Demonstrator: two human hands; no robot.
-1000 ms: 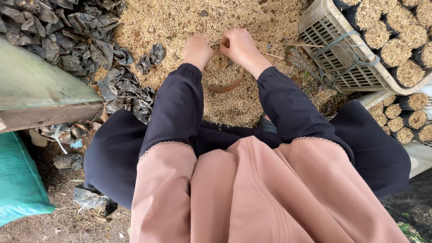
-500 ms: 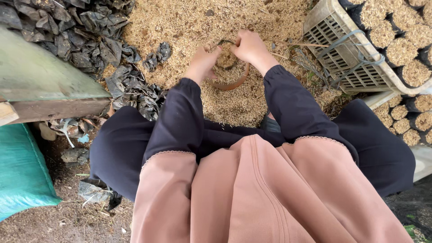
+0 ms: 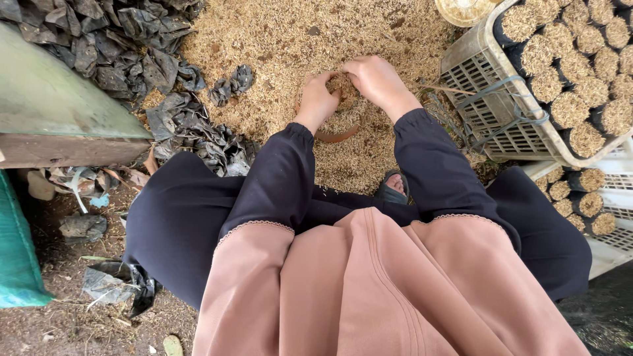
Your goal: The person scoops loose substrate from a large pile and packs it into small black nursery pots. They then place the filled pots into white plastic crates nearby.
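Both my hands are pressed together on a big pile of tan husk in front of my knees. My left hand and my right hand cup a clump of husk between them, fingers curled around it. Whether a bag lies under the clump is hidden by my fingers. A brown curved piece sits half buried in the husk just below my left hand. Dark sleeves cover both forearms.
Crumpled black plastic bags are heaped at the left. A grey plastic crate at the right holds several husk-filled black bags; a second white crate sits below it. A green board lies at far left.
The view has shifted so the hands sit lower in the frame. My hands have closed in together and now cup a clump of husk between them.
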